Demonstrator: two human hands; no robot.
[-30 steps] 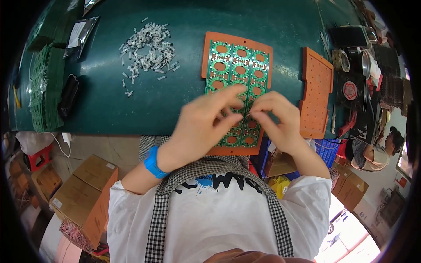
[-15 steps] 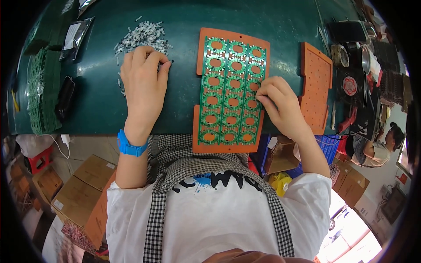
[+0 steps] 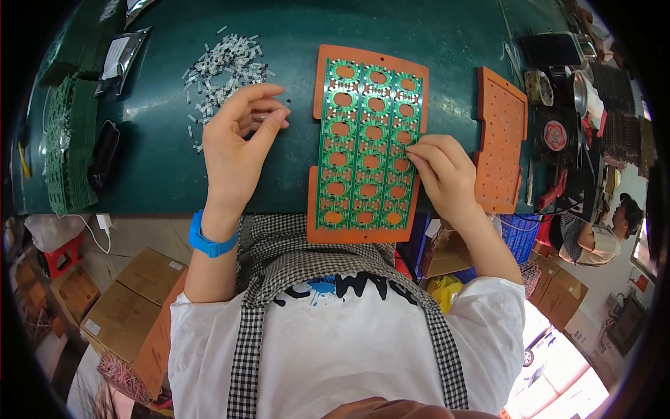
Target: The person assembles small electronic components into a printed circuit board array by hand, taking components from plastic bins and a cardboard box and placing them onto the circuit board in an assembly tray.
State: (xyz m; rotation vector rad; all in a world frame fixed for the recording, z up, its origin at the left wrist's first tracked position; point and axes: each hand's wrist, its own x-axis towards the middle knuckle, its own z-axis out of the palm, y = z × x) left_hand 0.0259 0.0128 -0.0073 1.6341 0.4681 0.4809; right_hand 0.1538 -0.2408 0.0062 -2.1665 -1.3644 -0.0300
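Observation:
A green circuit board panel (image 3: 357,150) with rows of oval cutouts lies on an orange tray (image 3: 316,202). Over its right column my right hand (image 3: 447,174) has thumb and fingertips pressed together; whatever they pinch is too small to make out. My left hand (image 3: 241,143) hovers between the panel and a loose pile of small clear-and-grey parts (image 3: 227,63). Its fingers curl inward, with index finger and thumb stretched toward the panel. Something small and pale shows among the curled fingers, its kind unclear.
Another orange tray (image 3: 501,140), dotted with holes, lies to the right. Stacked green boards (image 3: 70,146), a black pouch (image 3: 105,153) and a silver bag (image 3: 122,59) are on the left. Tins and a black box (image 3: 558,136) crowd the right edge. A person (image 3: 600,234) is at far right.
My left hand has drawn back from the pile toward the panel, its index finger lifting away from the thumb. My right hand has slid slightly nearer to me along the right column.

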